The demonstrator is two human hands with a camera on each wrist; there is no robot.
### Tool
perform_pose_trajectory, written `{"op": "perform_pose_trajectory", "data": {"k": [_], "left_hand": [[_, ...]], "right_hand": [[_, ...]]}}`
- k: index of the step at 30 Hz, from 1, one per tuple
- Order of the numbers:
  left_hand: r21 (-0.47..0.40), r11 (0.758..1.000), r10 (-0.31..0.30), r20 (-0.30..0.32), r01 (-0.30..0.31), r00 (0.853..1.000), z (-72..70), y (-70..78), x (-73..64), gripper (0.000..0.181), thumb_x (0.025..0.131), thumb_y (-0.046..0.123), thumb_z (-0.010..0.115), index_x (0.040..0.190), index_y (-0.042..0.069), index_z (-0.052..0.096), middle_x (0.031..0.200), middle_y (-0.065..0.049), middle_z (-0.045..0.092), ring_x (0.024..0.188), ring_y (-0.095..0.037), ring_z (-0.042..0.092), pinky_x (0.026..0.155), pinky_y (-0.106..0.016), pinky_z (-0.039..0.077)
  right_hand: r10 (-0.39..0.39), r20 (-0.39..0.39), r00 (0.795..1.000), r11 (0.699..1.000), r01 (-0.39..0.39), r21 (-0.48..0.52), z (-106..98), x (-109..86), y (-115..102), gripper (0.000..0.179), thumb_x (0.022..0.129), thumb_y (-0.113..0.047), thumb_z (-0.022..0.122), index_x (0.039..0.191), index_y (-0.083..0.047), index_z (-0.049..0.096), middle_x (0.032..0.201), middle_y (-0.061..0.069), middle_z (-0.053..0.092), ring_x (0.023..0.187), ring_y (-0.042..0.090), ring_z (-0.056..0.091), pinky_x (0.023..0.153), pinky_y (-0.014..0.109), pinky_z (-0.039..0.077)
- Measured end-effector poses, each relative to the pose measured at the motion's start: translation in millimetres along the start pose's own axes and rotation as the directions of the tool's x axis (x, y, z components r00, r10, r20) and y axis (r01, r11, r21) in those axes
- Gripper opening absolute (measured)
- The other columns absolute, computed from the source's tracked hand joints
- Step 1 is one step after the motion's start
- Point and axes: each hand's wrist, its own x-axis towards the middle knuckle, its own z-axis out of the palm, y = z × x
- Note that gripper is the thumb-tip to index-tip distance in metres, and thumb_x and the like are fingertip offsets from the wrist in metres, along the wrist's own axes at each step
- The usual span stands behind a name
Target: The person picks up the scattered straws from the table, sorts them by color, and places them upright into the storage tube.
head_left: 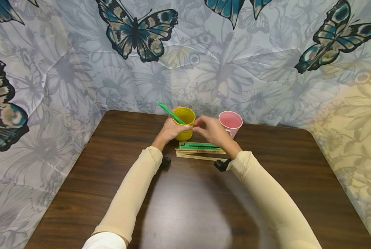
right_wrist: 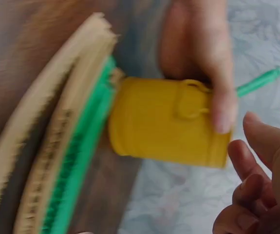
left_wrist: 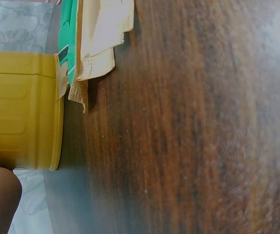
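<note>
My left hand (head_left: 170, 130) grips a small yellow pail (right_wrist: 159, 122) near its rim, with the thumb along the near side. A long, narrow green packet (head_left: 169, 111) leans in the pail, its upper end sticking out toward the left. Close to the pail's right rim is my right hand (head_left: 213, 130), its fingers loosely bent. In the right wrist view, a gap shows between the right thumb (right_wrist: 266, 139) and forefinger, with nothing held there. Just in front of the pail lie several long, narrow packets (head_left: 201, 152), some green and some tan.
Behind my right hand stands a pink pail (head_left: 231, 121). The dark wooden table (head_left: 185, 200) reaches back to a cloth wall hanging (head_left: 157, 79) printed with butterflies and flowers. Black wrist camera mounts (head_left: 222, 165) sit under both wrists.
</note>
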Motion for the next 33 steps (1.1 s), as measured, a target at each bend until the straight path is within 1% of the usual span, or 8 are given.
{"op": "perform_pose_trajectory", "data": {"k": [4, 6, 11, 15, 19, 23, 27, 33], "left_hand": [[0.033, 0.999, -0.012, -0.014, 0.012, 1.0, -0.2, 0.0, 1.0, 0.1, 0.077, 0.018, 0.09, 0.157, 0.02, 0.03, 0.144, -0.007, 0.055, 0.127, -0.027, 0.057, 0.113, -0.046, 0.046], [0.044, 0.999, -0.01, -0.014, 0.01, 1.0, 0.9, 0.9, 1.5, 0.101, 0.077, 0.019, 0.09, 0.158, 0.02, 0.029, 0.144, -0.007, 0.055, 0.127, -0.027, 0.057, 0.113, -0.046, 0.045], [0.013, 1.0, -0.012, -0.003, 0.012, 1.0, 2.1, 3.0, 1.9, 0.1, 0.078, 0.016, 0.089, 0.157, 0.022, 0.029, 0.145, -0.008, 0.054, 0.128, -0.027, 0.056, 0.114, -0.045, 0.045], [-0.002, 1.0, -0.025, -0.004, 0.025, 1.0, 1.3, 2.3, -0.3, 0.099, 0.078, 0.016, 0.089, 0.157, 0.023, 0.03, 0.145, -0.007, 0.054, 0.128, -0.027, 0.055, 0.113, -0.046, 0.046], [0.006, 0.999, -0.036, -0.011, 0.036, 0.999, 0.9, 0.1, -2.0, 0.1, 0.077, 0.018, 0.09, 0.157, 0.023, 0.029, 0.144, -0.007, 0.054, 0.128, -0.027, 0.055, 0.113, -0.046, 0.046], [0.013, 0.999, -0.037, -0.017, 0.038, 0.999, 1.3, -0.6, -1.9, 0.101, 0.077, 0.018, 0.09, 0.158, 0.021, 0.029, 0.145, -0.007, 0.054, 0.128, -0.027, 0.055, 0.113, -0.046, 0.045], [0.015, 0.999, -0.034, -0.022, 0.034, 0.999, 1.3, 1.0, -2.1, 0.101, 0.077, 0.019, 0.09, 0.158, 0.021, 0.029, 0.144, -0.007, 0.054, 0.128, -0.027, 0.055, 0.114, -0.047, 0.045], [-0.007, 0.999, -0.032, -0.018, 0.032, 0.999, 1.2, 1.5, -1.7, 0.1, 0.077, 0.016, 0.089, 0.158, 0.021, 0.03, 0.144, -0.009, 0.054, 0.129, -0.028, 0.055, 0.114, -0.046, 0.045]], "right_hand": [[-0.001, 0.041, 0.999, 0.998, 0.004, -0.068, 9, -15.9, 14, 0.021, 0.094, -0.022, 0.075, 0.11, -0.009, 0.069, 0.101, 0.005, 0.075, 0.09, 0.022, 0.068, 0.082, 0.04, 0.057], [0.004, 0.042, 0.999, 0.995, 0.0, -0.097, 13, -23.7, 22, 0.021, 0.093, -0.021, 0.076, 0.11, -0.009, 0.07, 0.101, 0.005, 0.074, 0.091, 0.022, 0.069, 0.083, 0.041, 0.057], [0.03, 0.054, 0.998, 0.986, -0.02, -0.164, 24, -38.8, 39, 0.024, 0.092, -0.02, 0.076, 0.111, -0.007, 0.071, 0.107, 0.009, 0.072, 0.099, 0.026, 0.069, 0.089, 0.045, 0.058], [0.049, 0.055, 0.997, 0.977, -0.037, -0.208, 32, -46.4, 47, 0.028, 0.093, -0.021, 0.075, 0.117, -0.007, 0.071, 0.114, 0.012, 0.069, 0.106, 0.03, 0.068, 0.093, 0.047, 0.056], [0.094, 0.052, 0.994, 0.975, -0.081, -0.205, 38, -52.0, 52, 0.032, 0.094, -0.022, 0.074, 0.122, -0.006, 0.07, 0.119, 0.014, 0.066, 0.111, 0.032, 0.065, 0.096, 0.05, 0.054], [0.137, 0.057, 0.989, 0.974, -0.125, -0.188, 41, -56.7, 53, 0.033, 0.095, -0.022, 0.073, 0.124, -0.005, 0.069, 0.121, 0.016, 0.065, 0.113, 0.033, 0.064, 0.1, 0.05, 0.052], [0.149, 0.051, 0.987, 0.974, -0.138, -0.18, 42, -59.1, 55, 0.031, 0.095, -0.019, 0.074, 0.122, -0.006, 0.069, 0.12, 0.016, 0.065, 0.113, 0.034, 0.063, 0.099, 0.051, 0.052], [0.17, 0.051, 0.984, 0.971, -0.159, -0.176, 42, -60.8, 54, 0.031, 0.094, -0.019, 0.074, 0.122, -0.007, 0.07, 0.117, 0.015, 0.063, 0.11, 0.033, 0.063, 0.096, 0.05, 0.053]]}}
